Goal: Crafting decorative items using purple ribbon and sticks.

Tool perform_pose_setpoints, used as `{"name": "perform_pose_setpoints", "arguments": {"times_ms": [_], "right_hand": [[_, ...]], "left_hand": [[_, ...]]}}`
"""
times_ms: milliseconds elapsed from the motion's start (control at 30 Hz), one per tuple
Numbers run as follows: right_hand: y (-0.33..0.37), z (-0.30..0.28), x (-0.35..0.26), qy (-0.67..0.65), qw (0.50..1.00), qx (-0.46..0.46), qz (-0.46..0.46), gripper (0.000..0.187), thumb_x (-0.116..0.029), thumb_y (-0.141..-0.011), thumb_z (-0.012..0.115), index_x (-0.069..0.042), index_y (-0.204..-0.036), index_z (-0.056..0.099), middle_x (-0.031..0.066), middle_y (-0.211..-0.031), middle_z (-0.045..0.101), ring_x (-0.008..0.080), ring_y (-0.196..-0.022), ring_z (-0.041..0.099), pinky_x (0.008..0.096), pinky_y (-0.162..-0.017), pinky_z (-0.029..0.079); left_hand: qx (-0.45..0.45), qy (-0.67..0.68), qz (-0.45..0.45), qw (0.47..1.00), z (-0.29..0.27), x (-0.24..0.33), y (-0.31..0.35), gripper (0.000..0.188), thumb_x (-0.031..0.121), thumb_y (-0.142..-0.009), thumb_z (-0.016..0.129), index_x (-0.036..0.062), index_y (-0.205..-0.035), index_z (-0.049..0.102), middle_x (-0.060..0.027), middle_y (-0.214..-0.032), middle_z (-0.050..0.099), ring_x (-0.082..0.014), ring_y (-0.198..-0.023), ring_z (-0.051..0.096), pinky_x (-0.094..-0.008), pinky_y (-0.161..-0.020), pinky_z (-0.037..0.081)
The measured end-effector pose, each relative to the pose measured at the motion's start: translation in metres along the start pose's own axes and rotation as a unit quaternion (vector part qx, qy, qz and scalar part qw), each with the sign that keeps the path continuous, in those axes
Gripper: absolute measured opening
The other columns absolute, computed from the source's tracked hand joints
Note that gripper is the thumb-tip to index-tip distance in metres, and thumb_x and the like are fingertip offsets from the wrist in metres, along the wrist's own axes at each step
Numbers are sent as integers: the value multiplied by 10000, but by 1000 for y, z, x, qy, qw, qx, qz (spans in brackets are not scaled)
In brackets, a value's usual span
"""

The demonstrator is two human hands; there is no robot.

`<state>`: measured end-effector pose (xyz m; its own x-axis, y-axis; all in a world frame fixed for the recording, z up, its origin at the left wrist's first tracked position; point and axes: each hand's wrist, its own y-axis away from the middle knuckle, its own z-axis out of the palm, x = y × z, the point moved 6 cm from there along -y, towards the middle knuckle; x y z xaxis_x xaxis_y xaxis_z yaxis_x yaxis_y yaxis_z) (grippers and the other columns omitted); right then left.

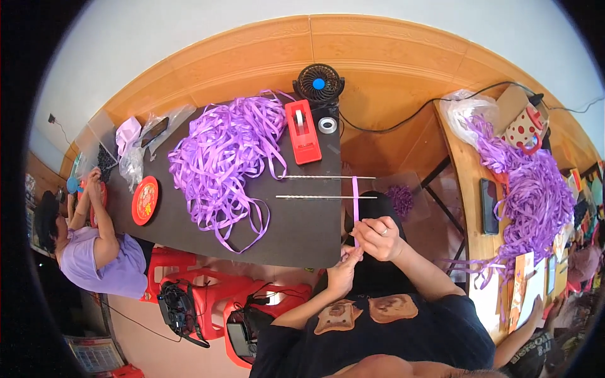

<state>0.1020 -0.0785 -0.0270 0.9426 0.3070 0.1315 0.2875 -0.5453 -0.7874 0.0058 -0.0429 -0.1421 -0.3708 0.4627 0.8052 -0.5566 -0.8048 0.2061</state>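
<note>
A dark counter (302,227) fills the frame's centre, backed by tan wood panelling; a purple ribbon heap (224,157) and a red tape dispenser (302,131) are carried on it. Right of centre, a purple ribbon strip (355,198) is pinched at its lower end by the right hand (380,238) and the left hand (346,268). The grip itself is partly hidden by fingers.

Red tape dispenser (303,131), blk fan (319,83), red plate (145,200).

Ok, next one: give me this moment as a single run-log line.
left hand: pinches purple ribbon strip low end | right hand: grips strip just above | strip: stretched over two metal rods | black table: ribbon pile, red tape dispenser
</note>
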Motion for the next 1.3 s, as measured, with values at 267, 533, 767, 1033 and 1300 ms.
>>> {"name": "perform_pose_setpoints", "arguments": {"times_ms": [267,533,767,1033,1300], "right_hand": [[-36,-10,32,-66,993,40,86,229,-98,-551,616,-35,-772,614,62,-822,594,217,-687,529,324,-596,362],[-36,43,133,-403,803,18,439,115,7,-733,662,25,-651,584,34,-642,543,100,-619,484,242,-542,364],[-3,98,159,-521,667,-15,532,155,-44,-753,678,-32,-616,607,-37,-566,555,33,-522,453,209,-475,352],[29,134,158,-599,490,-74,629,81,-41,-711,703,-25,-653,649,44,-649,625,117,-575,549,250,-566,427],[36,141,147,-624,373,-80,682,87,-48,-723,687,-9,-661,640,80,-635,619,160,-543,564,280,-533,464]], "left_hand": [[-55,-39,-59,996,0,-19,-9,321,195,-885,581,14,-1143,520,-14,-895,581,-82,-780,523,-213,-685,410],[-30,-53,-15,998,29,-19,-57,437,233,-895,552,74,-1281,422,-40,-1048,595,-97,-826,541,-217,-687,411],[28,-20,28,999,38,-19,-96,359,224,-904,538,82,-1225,460,-17,-1049,570,-72,-838,510,-202,-689,390],[67,-17,101,992,46,-16,-118,335,111,-923,477,37,-1246,425,-31,-1117,504,-81,-907,476,-206,-761,385],[37,-27,188,981,51,-10,-134,391,131,-942,452,0,-1300,369,-105,-1211,471,-158,-1100,451,-272,-929,365]]}}
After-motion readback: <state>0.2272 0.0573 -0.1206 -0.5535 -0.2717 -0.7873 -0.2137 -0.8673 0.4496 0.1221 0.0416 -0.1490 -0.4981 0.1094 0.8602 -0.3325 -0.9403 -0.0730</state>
